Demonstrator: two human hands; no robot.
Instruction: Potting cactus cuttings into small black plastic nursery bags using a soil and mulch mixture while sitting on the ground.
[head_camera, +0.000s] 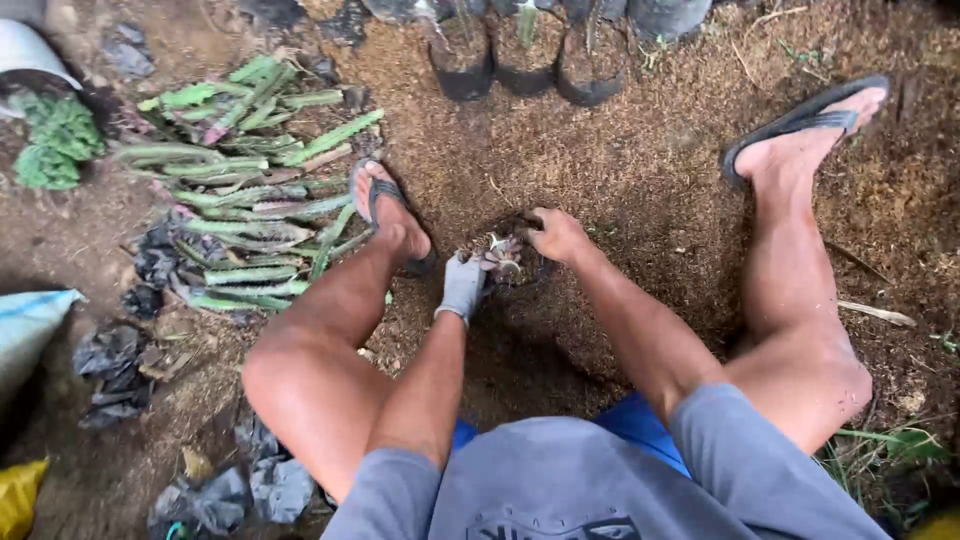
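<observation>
**Cactus cutting seated in a small pot at ground level**

A wide bed of brown, husk-like potting mix (600, 150) is seen filling most of the frame, with the person's bare legs and grey shorts spread across the lower half. At the left of the frame a heap of green, ribbed cactus cuttings (245, 190) is laid out beside a sandalled foot, and crumpled black nursery bags (115, 365) are scattered below it. Three filled black pots (525, 60) are lined up along the top edge.

At the centre, a small dark pot (510, 262) is set into the mix, and a short spiny cutting (503, 255) is held upright in it. The left hand (463, 285), covered by a grey glove, is closed against the cutting's near side, fingers curled narrowly around it. The bare right hand (558, 235) is pressed on the pot's far edge, fingers bent downward into the mix; whether anything is pinched in them cannot be told.

The planting step is judged to be in hand: the cutting placed, the fill not yet firmed. More mix would need to be drawn in and pressed around the stem while it is kept upright.
</observation>
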